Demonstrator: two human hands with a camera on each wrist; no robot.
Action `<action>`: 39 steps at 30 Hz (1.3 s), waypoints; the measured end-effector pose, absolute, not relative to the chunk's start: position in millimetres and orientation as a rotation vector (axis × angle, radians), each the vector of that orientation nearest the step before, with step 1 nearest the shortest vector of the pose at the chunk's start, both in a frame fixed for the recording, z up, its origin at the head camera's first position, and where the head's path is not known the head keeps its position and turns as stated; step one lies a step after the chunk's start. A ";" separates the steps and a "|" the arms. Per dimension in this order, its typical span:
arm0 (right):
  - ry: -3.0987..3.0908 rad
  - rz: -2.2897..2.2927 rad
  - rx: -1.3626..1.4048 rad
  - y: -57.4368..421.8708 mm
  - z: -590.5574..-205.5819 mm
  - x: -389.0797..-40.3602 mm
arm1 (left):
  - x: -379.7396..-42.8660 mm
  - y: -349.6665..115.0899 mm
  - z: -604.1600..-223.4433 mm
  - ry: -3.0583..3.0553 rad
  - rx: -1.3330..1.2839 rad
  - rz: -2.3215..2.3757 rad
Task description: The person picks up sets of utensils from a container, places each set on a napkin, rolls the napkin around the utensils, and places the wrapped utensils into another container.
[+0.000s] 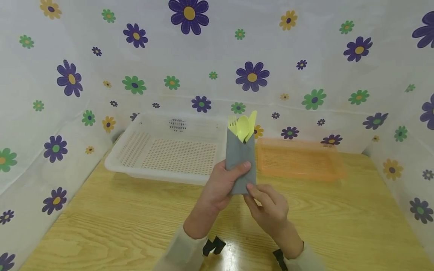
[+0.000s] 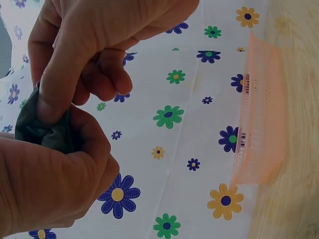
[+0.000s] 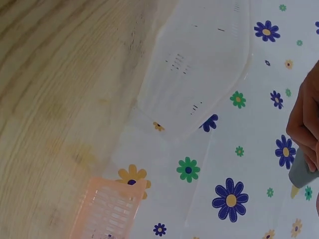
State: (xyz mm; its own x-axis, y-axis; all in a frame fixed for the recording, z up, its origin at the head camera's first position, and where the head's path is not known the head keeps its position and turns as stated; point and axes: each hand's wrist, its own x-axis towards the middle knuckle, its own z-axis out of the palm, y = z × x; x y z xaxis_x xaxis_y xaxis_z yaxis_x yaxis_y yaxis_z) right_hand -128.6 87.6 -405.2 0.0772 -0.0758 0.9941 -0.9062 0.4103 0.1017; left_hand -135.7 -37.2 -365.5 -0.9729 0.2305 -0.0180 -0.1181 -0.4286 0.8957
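Observation:
A grey cloth cutlery pouch (image 1: 240,155) stands upright above the table, with a yellow-green fork (image 1: 232,123), spoon (image 1: 242,127) and knife (image 1: 251,125) showing out of its top. My left hand (image 1: 220,184) grips the pouch from the left, thumb across its front. At the lower right corner my right hand (image 1: 271,207) pinches the cloth between thumb and fingers. The left wrist view shows the bunched lower end of the pouch (image 2: 45,132) between both hands. Handles of the cutlery are hidden inside the cloth.
Behind the hands on the left, a white perforated basket (image 1: 169,177) sits on the wooden table (image 1: 135,214). A smaller orange basket (image 1: 298,174) lies at the back right. Flower-patterned white sheeting (image 1: 210,49) encloses the back and sides.

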 end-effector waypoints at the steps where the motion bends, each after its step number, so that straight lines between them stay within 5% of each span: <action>1: -1.332 0.800 0.965 86.4 -405.8 -128.8 | -134.8 -36.1 -365.4 1.540 0.174 2.488; 21: -1.360 1.128 1.054 92.3 -415.1 -131.9 | -131.5 -33.9 -363.1 1.619 0.173 2.465; 32: -1.752 2.225 0.462 89.8 -404.2 -104.5 | -138.2 -44.4 -364.3 1.782 0.070 2.535; 39: -1.923 2.342 0.244 92.1 -395.4 -102.7 | -138.9 -42.9 -366.5 1.881 0.073 2.513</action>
State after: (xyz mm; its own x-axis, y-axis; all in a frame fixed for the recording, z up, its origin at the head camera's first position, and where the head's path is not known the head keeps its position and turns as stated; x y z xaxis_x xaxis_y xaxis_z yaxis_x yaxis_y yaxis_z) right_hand -102.7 92.1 -395.4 -0.9819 -0.0233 0.1877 -0.1796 -0.1970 -0.9638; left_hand -138.9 -42.9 -366.5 -0.9989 0.0292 0.0361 0.0264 -0.2820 0.9591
